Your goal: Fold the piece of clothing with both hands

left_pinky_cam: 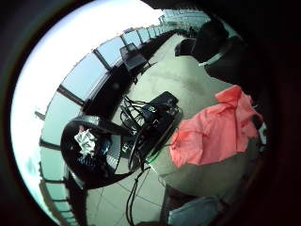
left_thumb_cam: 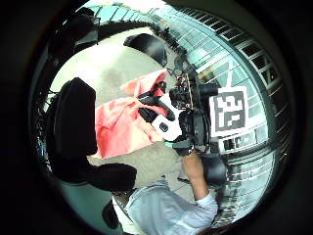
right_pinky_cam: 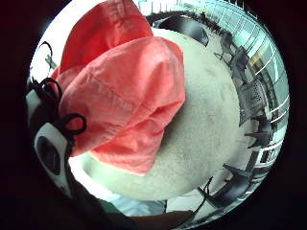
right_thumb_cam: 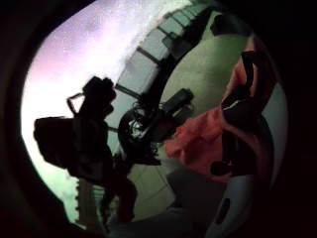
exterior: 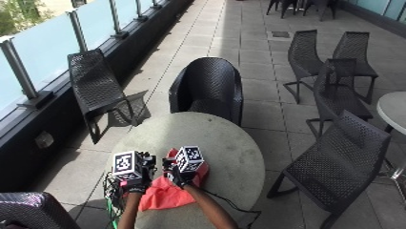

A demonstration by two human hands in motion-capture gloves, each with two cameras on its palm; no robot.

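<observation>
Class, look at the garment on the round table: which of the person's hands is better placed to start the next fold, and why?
Probably the right hand: it is on the pink garment, whose cloth bunches against its palm. The left hand sits at the garment's edge, and its palm views show the cloth lying apart.

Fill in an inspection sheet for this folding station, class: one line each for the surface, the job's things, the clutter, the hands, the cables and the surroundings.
Surface: round pale table, on a tiled terrace.
Job's things: coral-red garment, bunched at the table's near edge, not lying flat.
Clutter: black equipment box on the table's edge beside the garment.
Hands: right hand grips a fold of the garment; left hand hovers beside it, its fingers not readable.
Cables: black cables run from the box over the table's edge.
Surroundings: black chair behind the table, more chairs to the right, glass railing at the left.
</observation>
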